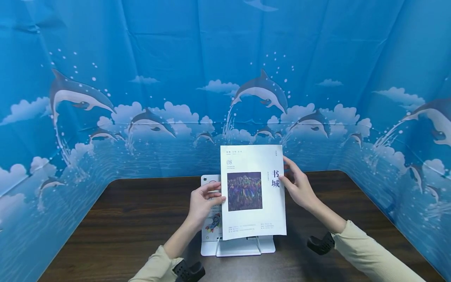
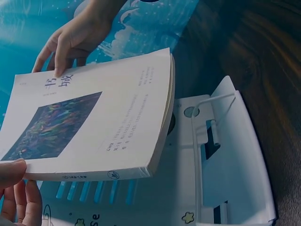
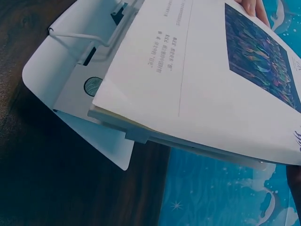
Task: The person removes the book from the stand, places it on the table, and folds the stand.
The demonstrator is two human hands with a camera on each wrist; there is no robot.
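Note:
Both hands hold a white magazine (image 1: 246, 219) upright, its cover bearing a dark colourful square picture. My left hand (image 1: 204, 201) grips the left edge, thumb on the front cover. On the opposite side, my right hand (image 1: 298, 184) pinches the right edge near the large printed characters. Behind the magazine stands a white book stand (image 1: 210, 247) with printed cartoons, partly hidden. Seen from the left wrist, the magazine's lower edge is apart from the stand's ledge (image 2: 244, 155) and its wire page holder (image 2: 196, 155).
The stand rests on a dark wooden table (image 1: 134, 219). A blue curtain (image 1: 190, 58) printed with dolphins and clouds surrounds the table's back and sides. A black wrist device (image 1: 190, 271) sits on the left forearm, another (image 1: 320, 243) on the right.

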